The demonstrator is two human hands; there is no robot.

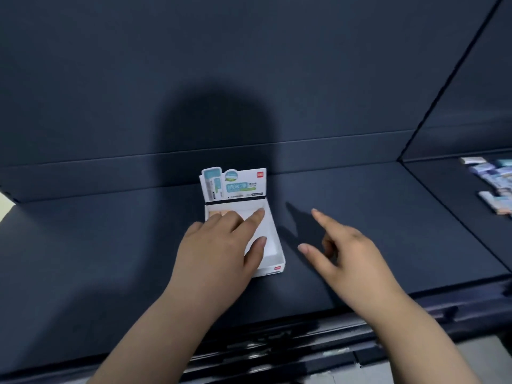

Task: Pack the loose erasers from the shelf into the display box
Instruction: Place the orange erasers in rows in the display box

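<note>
A person's 2 hands work at a dark shelf (110,245). The left hand (219,245) lies on the open white display box (270,234) (printed header card upright), fingers straight, gripping nothing. The right hand (349,253) hovers just beside the box, index finger extended, empty. Loose erasers (496,176) lie well apart, far right.

Bare forearms lead to the left hand (219,245) and right hand (352,259), both with short, plain fingernails
</note>
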